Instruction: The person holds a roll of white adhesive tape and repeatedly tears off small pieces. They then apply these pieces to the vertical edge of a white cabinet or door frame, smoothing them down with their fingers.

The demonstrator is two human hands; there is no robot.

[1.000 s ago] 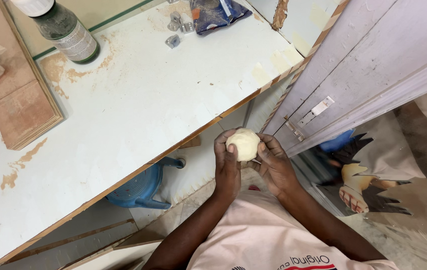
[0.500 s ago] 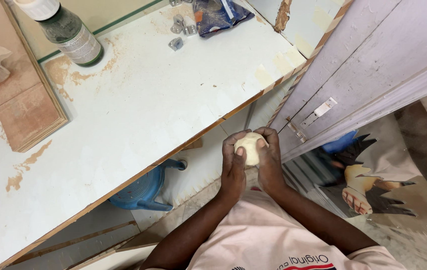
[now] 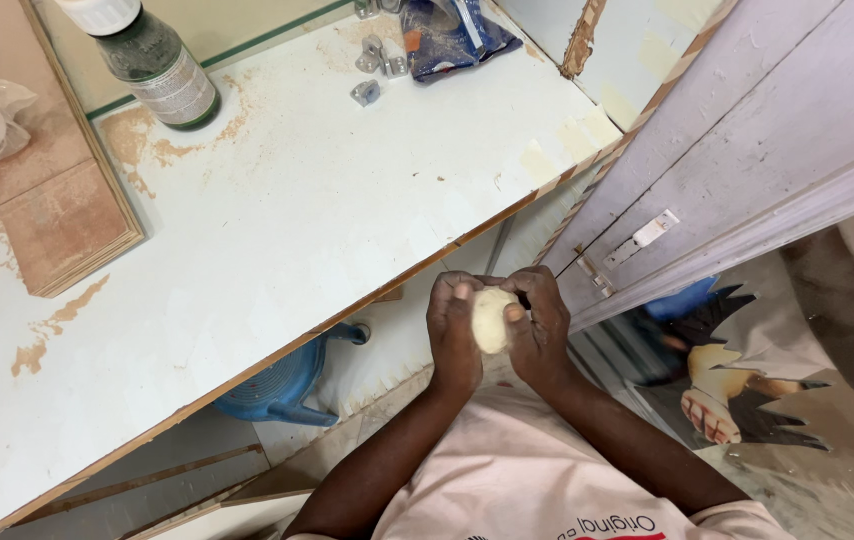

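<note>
Pale lump (image 3: 490, 320), perhaps putty, now lower between hands.

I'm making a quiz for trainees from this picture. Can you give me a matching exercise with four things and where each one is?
Things:
1. lump
2. bottle
3. stool
4. board

Places:
A. under the table edge
B. lying flat at the table's left side
C. between both hands
D. standing at the table's far edge

Pairs: 1-C, 2-D, 3-A, 4-B
</note>
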